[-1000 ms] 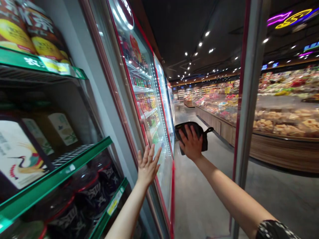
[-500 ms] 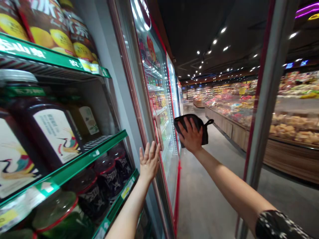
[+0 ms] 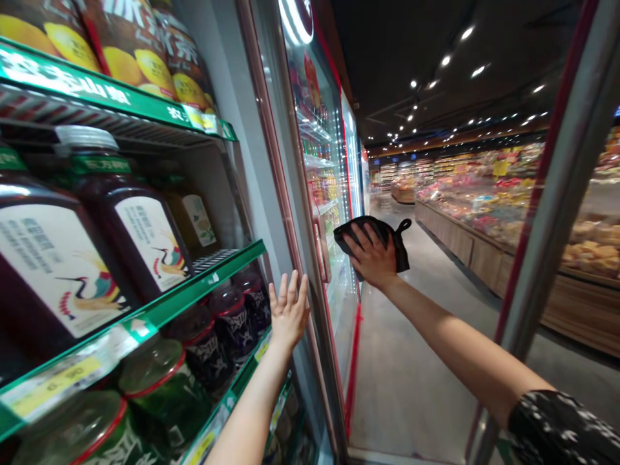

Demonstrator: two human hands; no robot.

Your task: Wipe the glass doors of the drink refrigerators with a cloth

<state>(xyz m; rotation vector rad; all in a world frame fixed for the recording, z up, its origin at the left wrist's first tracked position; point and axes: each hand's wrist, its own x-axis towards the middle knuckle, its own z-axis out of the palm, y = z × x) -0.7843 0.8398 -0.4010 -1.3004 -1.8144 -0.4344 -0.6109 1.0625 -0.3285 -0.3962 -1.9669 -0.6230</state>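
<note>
My right hand (image 3: 375, 255) spreads its fingers flat over a folded black cloth (image 3: 401, 248) with a small loop at one corner. The cloth seems pressed against the clear pane of an open fridge door, whose metal frame (image 3: 542, 239) slants up on the right. My left hand (image 3: 289, 310) is raised with its fingers apart and nothing in it, by the edge of the fridge opening (image 3: 276, 213). Whether it touches that edge I cannot tell.
On the left, fridge shelves with green price strips (image 3: 194, 290) hold dark tea bottles (image 3: 145, 226), lemon-pictured bottles (image 3: 135, 51) and red-ringed bottles (image 3: 159, 381). A neighbouring glass-door fridge (image 3: 334, 194) stands beyond. Through the pane show an aisle floor (image 3: 411, 387) and wood-sided food displays (image 3: 460, 239).
The view has turned left, so the shelves and door frame sit further right. My right hand with the black cloth has shifted slightly left relative to the door; my left hand stays raised.
</note>
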